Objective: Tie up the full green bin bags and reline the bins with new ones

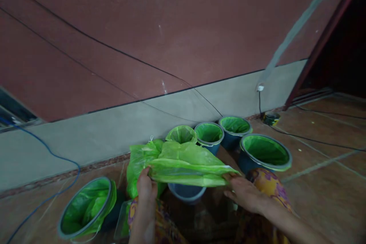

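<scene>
A green plastic bag is stretched sideways between my two hands, its folded edge toward me. My left hand grips the left end of that edge, thumb on top. At the opposite end, my right hand has its fingers closed around the bag's corner. Just below the bag sits a blue-grey bucket, partly covered by it. Behind my left hand stands a filled green bag, tied at the top with a white string. My knees, in patterned cloth, are on both sides.
Buckets lined with green bags stand along the wall: one bucket, another, a nearer one and one at left. An open green bag stands behind. A blue cable and black cable cross the floor; a tin sits by the wall.
</scene>
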A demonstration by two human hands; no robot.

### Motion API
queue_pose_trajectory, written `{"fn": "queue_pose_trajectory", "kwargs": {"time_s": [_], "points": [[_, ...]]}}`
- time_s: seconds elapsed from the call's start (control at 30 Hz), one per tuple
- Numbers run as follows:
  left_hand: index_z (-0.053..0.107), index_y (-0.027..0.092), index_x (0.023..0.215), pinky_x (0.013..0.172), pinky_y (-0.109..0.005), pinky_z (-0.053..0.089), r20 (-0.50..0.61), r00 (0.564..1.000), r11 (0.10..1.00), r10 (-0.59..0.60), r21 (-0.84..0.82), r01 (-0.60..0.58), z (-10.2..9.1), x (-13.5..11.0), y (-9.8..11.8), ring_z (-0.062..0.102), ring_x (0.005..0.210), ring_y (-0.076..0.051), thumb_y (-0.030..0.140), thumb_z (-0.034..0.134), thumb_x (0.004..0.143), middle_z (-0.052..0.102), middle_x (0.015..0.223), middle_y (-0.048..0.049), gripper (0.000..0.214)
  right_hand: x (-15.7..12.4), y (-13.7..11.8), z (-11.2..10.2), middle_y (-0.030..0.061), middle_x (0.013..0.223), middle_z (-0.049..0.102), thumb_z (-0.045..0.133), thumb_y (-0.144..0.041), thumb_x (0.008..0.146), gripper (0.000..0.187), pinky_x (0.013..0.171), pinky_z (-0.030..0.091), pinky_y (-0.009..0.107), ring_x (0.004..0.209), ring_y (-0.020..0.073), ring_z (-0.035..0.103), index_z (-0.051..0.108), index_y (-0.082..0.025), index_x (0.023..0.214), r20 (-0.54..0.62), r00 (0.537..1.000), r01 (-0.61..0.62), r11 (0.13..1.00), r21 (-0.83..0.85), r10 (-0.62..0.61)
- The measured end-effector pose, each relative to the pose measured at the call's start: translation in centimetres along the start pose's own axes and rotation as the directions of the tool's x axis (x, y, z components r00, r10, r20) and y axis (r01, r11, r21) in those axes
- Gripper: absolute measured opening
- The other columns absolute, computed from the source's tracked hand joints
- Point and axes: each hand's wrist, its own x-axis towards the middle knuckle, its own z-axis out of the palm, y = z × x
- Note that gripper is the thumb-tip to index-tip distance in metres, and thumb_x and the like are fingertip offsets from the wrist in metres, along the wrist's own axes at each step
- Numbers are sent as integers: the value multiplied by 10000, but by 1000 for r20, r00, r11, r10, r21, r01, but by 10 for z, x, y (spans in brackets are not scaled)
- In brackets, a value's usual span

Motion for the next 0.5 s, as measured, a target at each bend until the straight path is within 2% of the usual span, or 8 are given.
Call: {"fn": "queue_pose_trajectory", "kwargs": {"time_s": [0.07, 0.17, 0.3, 0.4, 0.5], "points": [[641, 202, 829, 702, -269, 532, 53, 998, 999, 44, 15, -45, 4, -12, -1, 655, 697, -139, 203, 644, 705, 690, 786, 2, 124, -3, -14, -5, 157, 1196, 659, 553, -283, 824, 435, 984, 459, 378, 1120, 268, 616, 608, -141, 1232, -38, 999, 20, 999, 50, -18], [656, 185, 845, 652, -238, 509, 149, 983, 993, 103, 44, -111, 16, -34, -3, 638, 669, -129, 276, 723, 637, 693, 773, 2, 237, 3, -40, -29, 132, 1143, 682, 489, -281, 879, 359, 941, 486, 375, 1054, 255, 649, 639, -166, 1184, -97, 994, 56, 992, 116, -45], [669, 177, 815, 569, -197, 450, 364, 923, 969, 125, 154, -192, 30, -60, -3, 583, 592, -103, 362, 750, 626, 663, 701, 25, 277, 29, -75, -56, 91, 1128, 683, 487, -223, 883, 293, 924, 491, 328, 1045, 213, 646, 656, -190, 1120, -233, 962, 198, 950, 242, -141], [673, 188, 815, 546, -190, 426, 474, 874, 948, 105, 217, -231, 38, -76, -1, 553, 564, -96, 389, 737, 663, 644, 669, 39, 259, 56, -93, -52, 102, 1136, 677, 528, -187, 853, 326, 957, 470, 325, 1082, 228, 627, 633, -143, 1158, -286, 952, 191, 940, 281, -108], [678, 188, 833, 572, -201, 447, 542, 838, 930, 71, 268, -253, 42, -88, 4, 551, 570, -105, 404, 715, 698, 650, 671, 32, 257, 77, -102, -37, 102, 1121, 679, 562, -207, 835, 326, 931, 472, 308, 1058, 234, 633, 634, -141, 1146, -263, 962, 141, 959, 248, -73]]}}
